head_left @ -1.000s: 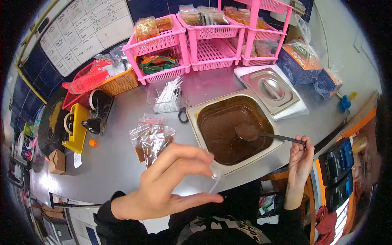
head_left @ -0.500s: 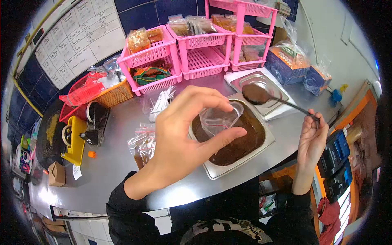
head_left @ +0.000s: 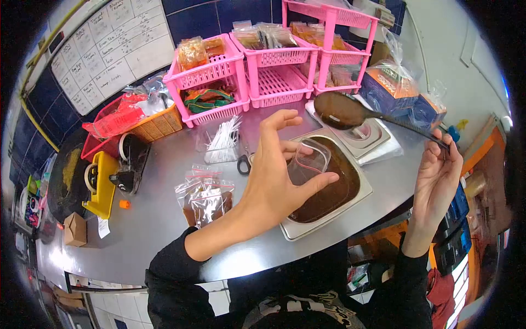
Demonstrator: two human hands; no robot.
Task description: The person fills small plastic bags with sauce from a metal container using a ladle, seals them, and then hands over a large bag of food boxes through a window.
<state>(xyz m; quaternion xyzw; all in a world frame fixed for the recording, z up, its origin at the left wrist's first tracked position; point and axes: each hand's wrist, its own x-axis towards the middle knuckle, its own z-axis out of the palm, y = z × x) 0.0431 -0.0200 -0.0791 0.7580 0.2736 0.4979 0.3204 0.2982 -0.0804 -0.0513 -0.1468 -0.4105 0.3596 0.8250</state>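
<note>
My left hand (head_left: 268, 192) holds a small clear zip bag (head_left: 309, 163), its mouth spread open between the fingers and thumb. The bag is above a steel pan (head_left: 362, 192) of dark brown sauce (head_left: 335, 189). In my right hand (head_left: 438, 183) is the handle end of a black ladle (head_left: 341, 111). Its wide bowl, coated or filled with brown sauce, is raised over the far side of the pan, left of my right hand. Filled zip bags (head_left: 207, 200) lie on the counter beside my left forearm.
Behind the pan is a steel lid (head_left: 378, 140) on white cloth. White sticks (head_left: 223, 137) and scissors (head_left: 244, 164) lie left of it. Pink racks (head_left: 276, 57) with packets line the back. A yellow tape dispenser (head_left: 101, 186) and baskets (head_left: 159, 125) stand at left, boxes (head_left: 386, 90) at right.
The ladle has risen and its bowl appears larger. My right hand has shifted right and my left hand has moved right with the bag, uncovering the scissors and more filled bags.
</note>
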